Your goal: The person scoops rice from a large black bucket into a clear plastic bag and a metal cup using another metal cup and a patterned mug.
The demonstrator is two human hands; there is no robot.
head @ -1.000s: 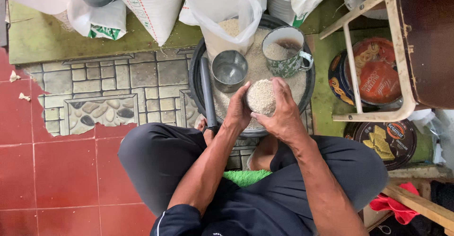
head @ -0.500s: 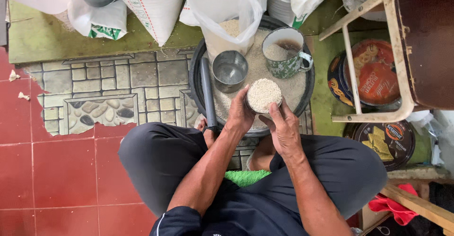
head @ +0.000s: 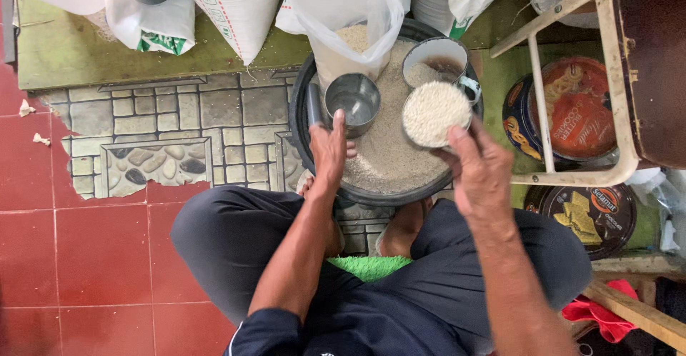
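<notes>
Right hand (head: pixel 480 174): fingers closed around rice-filled cup (head: pixel 436 114), mouth facing up.
Left hand (head: pixel 330 149): fingers loosely extended, fingertips touching empty steel cup (head: pixel 353 102), upright in rice basin (head: pixel 321 177).

Hands parted — right hand (head: pixel 480 172) carries the rice-filled cup (head: pixel 434 113) rightward, left hand (head: pixel 330 149) reaches the steel cup (head: pixel 352 102)

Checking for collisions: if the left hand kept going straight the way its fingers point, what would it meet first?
The left hand points up the picture at the empty steel cup in the basin of rice. Its fingertips look right at the cup's rim, so likely that first; depth is unclear.
</notes>
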